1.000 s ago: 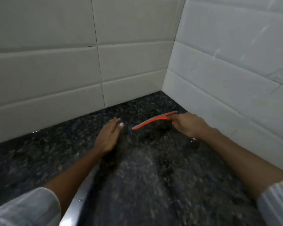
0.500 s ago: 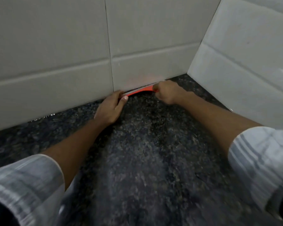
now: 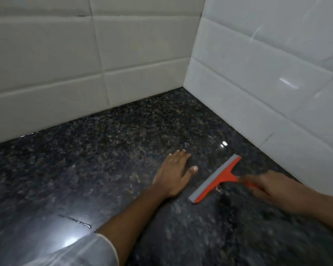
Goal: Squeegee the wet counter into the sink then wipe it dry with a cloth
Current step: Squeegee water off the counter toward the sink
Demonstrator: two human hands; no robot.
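Squeegee (image 3: pixel 216 180) lies blade-down on counter (image 3: pixel 104 160) near its right wall edge, handle clasped in right hand (image 3: pixel 265 186); left hand (image 3: pixel 174 174) flat, fingers spread, just beside the blade.

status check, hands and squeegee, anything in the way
Right hand gripping orange squeegee handle, blade on granite counter. Left hand flat on counter beside blade. Nothing blocking; sink, cloth not in view.

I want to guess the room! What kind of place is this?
Probably a kitchen corner. There's a dark speckled granite counter, white tiled walls meeting at a corner, and an orange squeegee in the right hand for pushing water off. No sink shows here.
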